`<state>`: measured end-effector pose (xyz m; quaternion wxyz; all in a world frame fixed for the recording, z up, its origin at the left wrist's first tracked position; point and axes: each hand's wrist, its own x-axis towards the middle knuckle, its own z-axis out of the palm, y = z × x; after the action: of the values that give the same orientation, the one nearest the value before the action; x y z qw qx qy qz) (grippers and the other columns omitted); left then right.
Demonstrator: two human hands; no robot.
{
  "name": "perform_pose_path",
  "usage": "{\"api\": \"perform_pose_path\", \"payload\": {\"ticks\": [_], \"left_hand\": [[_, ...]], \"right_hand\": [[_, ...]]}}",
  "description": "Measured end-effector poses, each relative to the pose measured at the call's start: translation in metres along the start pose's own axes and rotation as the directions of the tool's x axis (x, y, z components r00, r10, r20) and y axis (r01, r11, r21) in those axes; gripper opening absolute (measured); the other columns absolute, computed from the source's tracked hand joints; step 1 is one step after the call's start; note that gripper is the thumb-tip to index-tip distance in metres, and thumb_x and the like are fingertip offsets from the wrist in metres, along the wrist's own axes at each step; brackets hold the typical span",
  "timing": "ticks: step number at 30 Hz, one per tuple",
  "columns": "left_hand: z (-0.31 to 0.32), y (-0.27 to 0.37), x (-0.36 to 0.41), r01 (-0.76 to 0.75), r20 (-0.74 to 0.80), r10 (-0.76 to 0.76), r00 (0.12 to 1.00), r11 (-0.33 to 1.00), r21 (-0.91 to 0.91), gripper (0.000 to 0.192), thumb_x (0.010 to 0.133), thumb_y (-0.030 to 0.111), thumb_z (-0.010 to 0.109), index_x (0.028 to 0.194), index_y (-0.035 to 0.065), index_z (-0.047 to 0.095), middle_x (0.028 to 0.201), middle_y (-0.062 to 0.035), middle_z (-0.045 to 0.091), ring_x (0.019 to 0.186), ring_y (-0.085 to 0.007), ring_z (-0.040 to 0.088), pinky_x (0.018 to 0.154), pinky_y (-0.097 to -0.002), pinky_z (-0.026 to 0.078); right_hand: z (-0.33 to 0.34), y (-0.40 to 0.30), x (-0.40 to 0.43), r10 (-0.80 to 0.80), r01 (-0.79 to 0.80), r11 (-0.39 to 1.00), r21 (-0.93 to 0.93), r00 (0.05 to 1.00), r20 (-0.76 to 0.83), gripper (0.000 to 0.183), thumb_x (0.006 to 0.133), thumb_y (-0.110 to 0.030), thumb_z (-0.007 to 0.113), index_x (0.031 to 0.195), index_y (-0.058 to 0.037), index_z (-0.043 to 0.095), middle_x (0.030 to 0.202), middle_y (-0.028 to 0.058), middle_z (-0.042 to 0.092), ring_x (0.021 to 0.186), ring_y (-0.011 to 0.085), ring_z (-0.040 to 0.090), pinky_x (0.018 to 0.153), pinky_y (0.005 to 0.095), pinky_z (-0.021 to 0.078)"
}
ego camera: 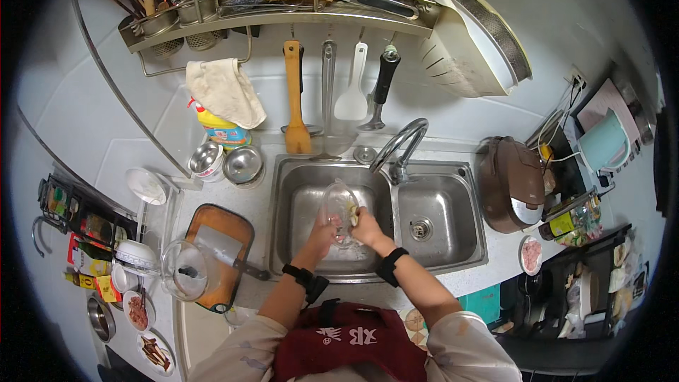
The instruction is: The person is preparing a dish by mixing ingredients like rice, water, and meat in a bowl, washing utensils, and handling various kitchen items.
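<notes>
Over the left basin of a stainless steel double sink, my left hand grips the near left side of a clear bowl. My right hand is at the bowl's right side, with a pale yellowish piece of food or a scrubber at its fingers; which of these it is I cannot tell. The bowl is tilted and see-through, so its edges are hard to make out. The chrome faucet arches above, behind my right hand. No water stream can be made out.
Left of the sink, a cleaver lies on a wooden cutting board, beside a glass lid. Metal bowls stand behind. A brown rice cooker and a dish of minced meat are at the right. Utensils hang behind the sink.
</notes>
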<state>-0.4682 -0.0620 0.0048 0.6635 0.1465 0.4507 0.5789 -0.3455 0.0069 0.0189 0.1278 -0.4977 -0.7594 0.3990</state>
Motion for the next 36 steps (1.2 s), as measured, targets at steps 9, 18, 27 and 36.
{"api": "perform_pose_path", "payload": {"ticks": [9, 18, 27, 36], "left_hand": [[-0.01, 0.0, -0.006, -0.059, -0.098, 0.062, 0.993, 0.998, 0.035, 0.064, 0.069, -0.005, 0.037, 0.125, 0.0188, 0.017, 0.106, -0.0097, 0.038, 0.097, -0.0223, 0.041, 0.072, -0.0399, 0.043], [-0.007, 0.004, -0.03, -0.118, -0.043, 0.113, 0.993, 0.98, -0.159, 0.077, 0.068, -0.008, 0.039, 0.13, 0.024, 0.005, 0.11, -0.0092, 0.033, 0.102, -0.0234, 0.039, 0.079, -0.0493, 0.041], [0.025, -0.003, -0.041, -0.216, -0.037, 0.214, 0.976, 0.975, -0.053, 0.08, 0.067, -0.009, 0.041, 0.13, 0.0229, 0.004, 0.105, -0.0067, 0.036, 0.099, -0.0218, 0.04, 0.077, -0.0454, 0.044], [0.042, -0.02, -0.036, -0.287, -0.102, 0.317, 0.943, 0.928, 0.237, 0.078, 0.062, -0.01, 0.04, 0.128, 0.0211, 0.014, 0.098, -0.0089, 0.038, 0.086, -0.0183, 0.042, 0.062, -0.0281, 0.042]], "right_hand": [[-0.006, 0.012, -0.009, 0.008, -0.186, 0.796, 0.576, 0.955, 0.296, 0.046, 0.059, -0.002, 0.057, 0.102, 0.0043, 0.042, 0.086, 0.0088, 0.054, 0.074, 0.0136, 0.052, 0.065, 0.0239, 0.0428], [-0.048, 0.042, 0.023, 0.035, -0.08, 0.527, 0.846, 0.997, 0.072, 0.042, 0.065, 0.001, 0.059, 0.103, 0.0002, 0.04, 0.091, 0.008, 0.053, 0.079, 0.0156, 0.053, 0.069, 0.0259, 0.0436], [-0.032, 0.045, 0.002, 0.095, -0.159, 0.659, 0.735, 0.987, 0.128, 0.025, 0.064, 0.001, 0.062, 0.087, 0.0, 0.052, 0.076, 0.0047, 0.056, 0.065, 0.0136, 0.054, 0.059, 0.0259, 0.0437], [-0.023, 0.056, -0.013, 0.221, -0.305, 0.657, 0.69, 0.952, 0.21, 0.02, 0.063, -0.001, 0.06, 0.083, 0.0021, 0.057, 0.073, 0.0063, 0.058, 0.063, 0.0156, 0.056, 0.057, 0.027, 0.044]]}}
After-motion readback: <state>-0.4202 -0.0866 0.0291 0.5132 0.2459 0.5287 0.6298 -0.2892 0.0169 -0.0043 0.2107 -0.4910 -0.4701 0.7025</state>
